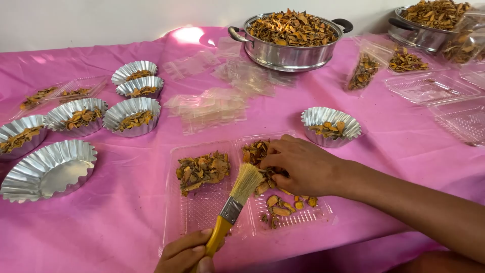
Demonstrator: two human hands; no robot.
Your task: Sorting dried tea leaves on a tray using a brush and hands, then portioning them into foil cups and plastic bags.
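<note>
In the head view, the left hand [188, 254] sat at the bottom edge of the frame, its fingers closed around the yellow handle of a brush [235, 201]. The brush slanted up and to the right, and its pale bristles touched the pile of dried slices [258, 154] in the right half of a clear plastic tray [199, 212]. The right hand [303, 164] came in from the lower right of the frame and lay over that same pile, fingers bent and pressing on the slices; whether it pinched any of them could not be told. The tray lay in the lower middle of the frame on the desk [126, 222], which was covered with a pink cloth. The tray's left half held a second heap [203, 170] of the brown and orange slices, and a few loose slices [283, 205] lay below the right hand.

Just right of the tray, a little above it, stood a fluted foil cup [331, 125] with some slices in it. On the left of the frame was a cluster of filled foil cups [132, 115], and nearest the lower left an empty foil cup [49, 171]. Clear plastic bags [209, 107] lay spread in the middle. At the top middle stood a steel pot [290, 45] heaped with slices, with a second pot [424, 25] at the upper right. Empty clear trays [444, 98] lay at the right edge.
</note>
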